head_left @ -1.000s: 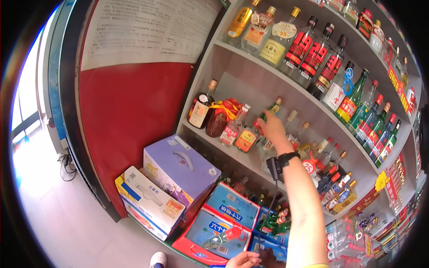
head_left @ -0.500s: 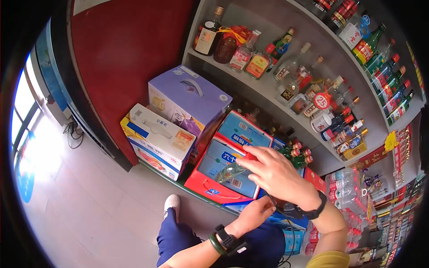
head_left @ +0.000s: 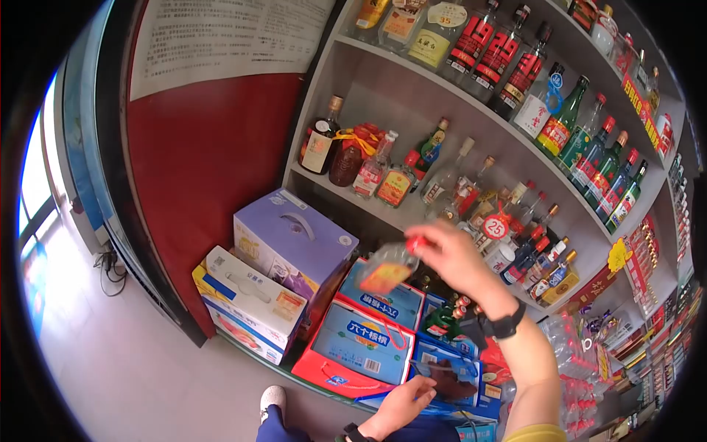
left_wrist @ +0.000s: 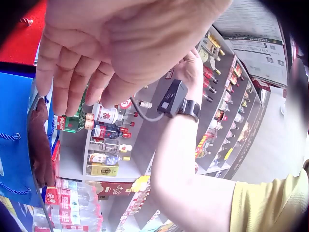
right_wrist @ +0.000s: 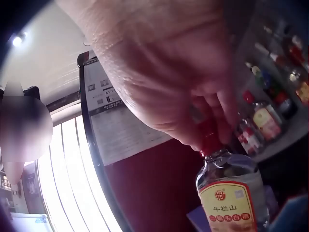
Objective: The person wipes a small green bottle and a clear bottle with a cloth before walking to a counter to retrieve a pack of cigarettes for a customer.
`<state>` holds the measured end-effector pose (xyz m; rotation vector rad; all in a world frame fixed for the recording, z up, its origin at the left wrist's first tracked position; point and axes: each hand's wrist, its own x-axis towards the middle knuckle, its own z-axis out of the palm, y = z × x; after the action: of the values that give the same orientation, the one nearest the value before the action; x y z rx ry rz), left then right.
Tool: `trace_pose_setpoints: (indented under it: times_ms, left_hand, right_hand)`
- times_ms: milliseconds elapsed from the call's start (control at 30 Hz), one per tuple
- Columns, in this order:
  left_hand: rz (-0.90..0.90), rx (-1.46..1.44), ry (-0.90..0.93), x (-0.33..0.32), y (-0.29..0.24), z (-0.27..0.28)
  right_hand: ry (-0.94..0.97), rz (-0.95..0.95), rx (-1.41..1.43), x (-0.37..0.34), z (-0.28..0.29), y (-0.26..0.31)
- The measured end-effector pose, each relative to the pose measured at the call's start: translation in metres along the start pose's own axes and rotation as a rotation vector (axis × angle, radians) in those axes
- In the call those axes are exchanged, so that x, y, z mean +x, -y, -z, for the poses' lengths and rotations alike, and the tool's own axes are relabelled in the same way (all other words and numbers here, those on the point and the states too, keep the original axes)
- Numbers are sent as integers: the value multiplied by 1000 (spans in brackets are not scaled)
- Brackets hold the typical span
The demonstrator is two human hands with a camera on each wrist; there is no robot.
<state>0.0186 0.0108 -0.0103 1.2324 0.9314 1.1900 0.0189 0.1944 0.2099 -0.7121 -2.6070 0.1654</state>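
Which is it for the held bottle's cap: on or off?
On. The right wrist view shows the red cap seated over the neck of the bottle, with the right hand gripping it.

Right arm (head_left: 534, 361) bent at elbow (left_wrist: 161, 183); right hand (head_left: 453, 254) angled down, thumb (right_wrist: 183, 137) and fingers (right_wrist: 227, 108) curled in a pinch; left hand (head_left: 405, 405) lower, well apart from it, fingers loosely extended.

Glare whitened the tall, barred window (right_wrist: 72, 164); the red-capped, clear-glass bottle (head_left: 386, 270) was blurred in the head view, distorted at its edges.
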Motion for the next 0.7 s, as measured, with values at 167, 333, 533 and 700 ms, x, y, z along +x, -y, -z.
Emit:
trace_pose_setpoints:
  times_ms: [167,333,533,700]
  left_hand:
    - [-10,-25,-4,2,0,1]
    - [19,-33,16,3,-2,0]
    - [44,-37,33,-1,-7,4]
    - [30,-49,36,-2,-8,5]
  right_hand:
    - [-95,-53,-204,78,10,-43]
    - [-135,-78,-317,132,-4,-84]
    - [-126,-175,-318,151,-13,-104]
    - [-121,-201,-351,157,-16,-112]
